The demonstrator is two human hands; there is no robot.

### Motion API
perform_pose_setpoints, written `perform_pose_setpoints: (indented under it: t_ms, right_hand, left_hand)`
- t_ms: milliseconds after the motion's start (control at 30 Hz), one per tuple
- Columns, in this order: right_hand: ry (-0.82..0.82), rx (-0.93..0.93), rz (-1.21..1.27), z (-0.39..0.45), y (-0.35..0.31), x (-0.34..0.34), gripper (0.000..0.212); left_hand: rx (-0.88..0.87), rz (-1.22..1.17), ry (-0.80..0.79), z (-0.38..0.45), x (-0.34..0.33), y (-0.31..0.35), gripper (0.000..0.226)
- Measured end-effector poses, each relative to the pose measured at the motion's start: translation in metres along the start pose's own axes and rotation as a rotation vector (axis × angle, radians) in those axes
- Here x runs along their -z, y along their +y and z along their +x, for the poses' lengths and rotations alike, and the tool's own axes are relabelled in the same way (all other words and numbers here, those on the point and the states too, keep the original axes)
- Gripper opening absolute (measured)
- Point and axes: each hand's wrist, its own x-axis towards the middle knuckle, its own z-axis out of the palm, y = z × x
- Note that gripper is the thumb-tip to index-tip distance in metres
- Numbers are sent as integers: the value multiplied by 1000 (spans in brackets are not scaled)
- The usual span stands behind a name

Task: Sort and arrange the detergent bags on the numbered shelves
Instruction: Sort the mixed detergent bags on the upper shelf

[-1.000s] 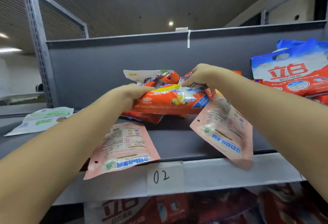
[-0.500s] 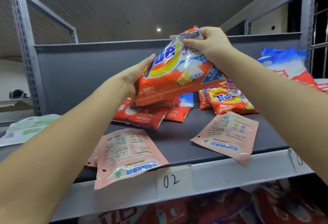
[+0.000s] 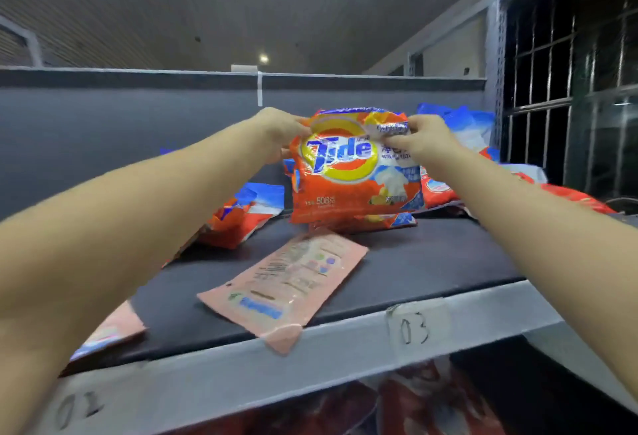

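An orange Tide detergent bag (image 3: 348,179) stands upright on the dark shelf (image 3: 431,262), above another orange bag lying flat. My left hand (image 3: 279,131) pinches its top left corner and my right hand (image 3: 421,141) pinches its top right corner. A flat pink pouch (image 3: 286,286) lies in front of it, overhanging the shelf's front edge. A red, white and blue bag (image 3: 241,213) lies to the left behind my left forearm. More red and blue bags (image 3: 462,131) are piled at the right, partly hidden by my right arm.
The grey front rail (image 3: 241,372) carries paper labels reading 03 (image 3: 414,331) and a blurred one at the lower left (image 3: 79,407). Another pink pouch (image 3: 110,334) peeks out under my left arm. A grey back panel closes the shelf. Red bags fill the shelf below (image 3: 431,400).
Both hands carried the Tide bag rightward from above label 02 and stood it upright near label 03. The view swung right with it.
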Motion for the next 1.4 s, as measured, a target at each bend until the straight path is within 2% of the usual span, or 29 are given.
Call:
perform_pose_setpoints:
  t_ms: [133,233,333,533,633,800,900,1000,1133,1233,1333,1400]
  right_hand:
    - [-43,-127,-33,29,46,19,36]
    - [-155,-218,-152,48,70,20,34]
    - [-166,-142,-456,55,71,21,39]
    - [-172,-1,-738,47,46,30,39]
    - [-148,79,-715,42,27,22,48]
    - [-149,267,-656,23,-22,-24,39]
    - [-334,262,-572,4,-42,-75,32]
    - [-529,126,-434,-5,-49,-129,23]
    - [-641,-135,-171,0,-50,-181,25]
    - [-666,-225,-125,6,-51,-202,24]
    - [-661,-135,-384,13,-54,-201,24]
    - [-691,-48,-566,10,-60,-185,28]
  left_hand:
    - [-6,107,81,27,-48,-17,23]
    - [-14,246,127,39,-67,-37,27]
    - [31,351,131,39,-70,-40,28]
    - [0,522,83,10,-39,-31,28]
    - [-62,641,157,-6,-7,-23,20]
    - [-89,755,255,-31,61,-17,14]
    - [-63,863,308,-38,102,-19,19]
    - [-46,1026,357,-42,136,-25,22]
    - [69,1008,390,-36,181,-44,14]
    - [174,747,350,-29,203,-58,16]
    - [288,471,260,-21,213,-63,31]
    - [332,430,203,-13,215,-66,45]
